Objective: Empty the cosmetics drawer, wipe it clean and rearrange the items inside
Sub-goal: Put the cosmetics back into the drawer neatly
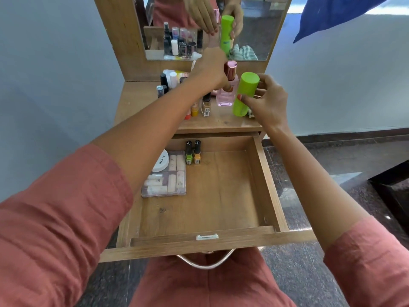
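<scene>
Currently: drawer (pixel 265 185) stands pulled out toward the lap, front rail nearest. Clear case (pixel 164 180) of pale tubes lies in its left back part, with a white jar (pixel 161 163) resting on the case's back end. 2 nail polish bottles (pixel 188 154) stand upright, side by side, against the back wall. Open wood runs from the case to the right wall and forward to the front rail.

On the desk (pixel 141 103) above, right hand (pixel 267 103) grips green bottle (pixel 244 94), thumb on its front, fingers curled round the back. Bottle tilts near the desk's front right corner, just beside pink perfume bottle (pixel 225 97). Left hand (pixel 209 69) hovers by the perfume cap. Its fingers are hidden directly; mirror (pixel 261 36) shows them straight, close together, holding nothing. Small bottles (pixel 205 107) line the desk's front edge.
</scene>
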{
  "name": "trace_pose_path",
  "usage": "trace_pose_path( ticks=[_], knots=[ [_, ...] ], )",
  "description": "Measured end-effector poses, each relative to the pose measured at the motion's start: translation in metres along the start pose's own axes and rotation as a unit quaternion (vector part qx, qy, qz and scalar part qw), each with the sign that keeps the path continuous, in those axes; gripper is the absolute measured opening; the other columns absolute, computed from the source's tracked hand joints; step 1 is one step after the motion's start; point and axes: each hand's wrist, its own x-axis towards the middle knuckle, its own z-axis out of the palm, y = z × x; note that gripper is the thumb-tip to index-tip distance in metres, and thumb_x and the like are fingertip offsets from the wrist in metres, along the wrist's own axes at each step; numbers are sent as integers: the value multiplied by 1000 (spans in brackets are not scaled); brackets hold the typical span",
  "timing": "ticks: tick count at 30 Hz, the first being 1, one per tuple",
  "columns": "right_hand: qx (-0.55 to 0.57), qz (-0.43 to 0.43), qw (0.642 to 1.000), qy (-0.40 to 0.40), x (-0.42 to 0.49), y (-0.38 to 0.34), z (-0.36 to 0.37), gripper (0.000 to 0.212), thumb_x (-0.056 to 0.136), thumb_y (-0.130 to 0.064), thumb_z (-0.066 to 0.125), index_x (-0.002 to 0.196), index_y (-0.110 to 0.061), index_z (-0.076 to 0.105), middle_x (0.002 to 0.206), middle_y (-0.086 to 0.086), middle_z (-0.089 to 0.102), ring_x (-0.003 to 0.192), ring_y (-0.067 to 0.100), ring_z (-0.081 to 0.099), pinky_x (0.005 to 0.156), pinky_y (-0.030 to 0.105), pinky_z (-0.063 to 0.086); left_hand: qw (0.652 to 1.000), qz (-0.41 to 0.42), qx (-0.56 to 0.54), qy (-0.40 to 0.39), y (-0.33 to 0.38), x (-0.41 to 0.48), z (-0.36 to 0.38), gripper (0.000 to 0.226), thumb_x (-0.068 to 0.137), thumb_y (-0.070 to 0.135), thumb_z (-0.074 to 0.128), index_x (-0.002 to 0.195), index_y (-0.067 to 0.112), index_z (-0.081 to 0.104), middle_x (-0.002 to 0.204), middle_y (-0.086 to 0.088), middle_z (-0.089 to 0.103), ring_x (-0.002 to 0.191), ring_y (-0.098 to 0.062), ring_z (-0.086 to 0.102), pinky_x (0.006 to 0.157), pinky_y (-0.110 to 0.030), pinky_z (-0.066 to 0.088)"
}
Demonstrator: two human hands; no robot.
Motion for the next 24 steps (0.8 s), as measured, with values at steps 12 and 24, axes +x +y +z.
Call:
trace_pose_path(
  ticks=[12,24],
  knots=[
    [25,27,998,-46,-70,15,-27,47,70,-3,74,114,-4,56,103,9,64,87,15,61,71,11,49,996,41,-75,-38,1,-70,29,23,70,19,77,83,2,68,75,-7,60,70,-22,56,59,-27,37],
    [-79,24,993,-89,-95,56,-3,45,71,-1,69,112,-1,52,105,16,63,92,26,59,78,28,46,994,-17,-111,-14,-16,-105,95,13,79,17,66,82,4,67,87,-17,68,87,-33,63,65,-32,39]
  ],
)
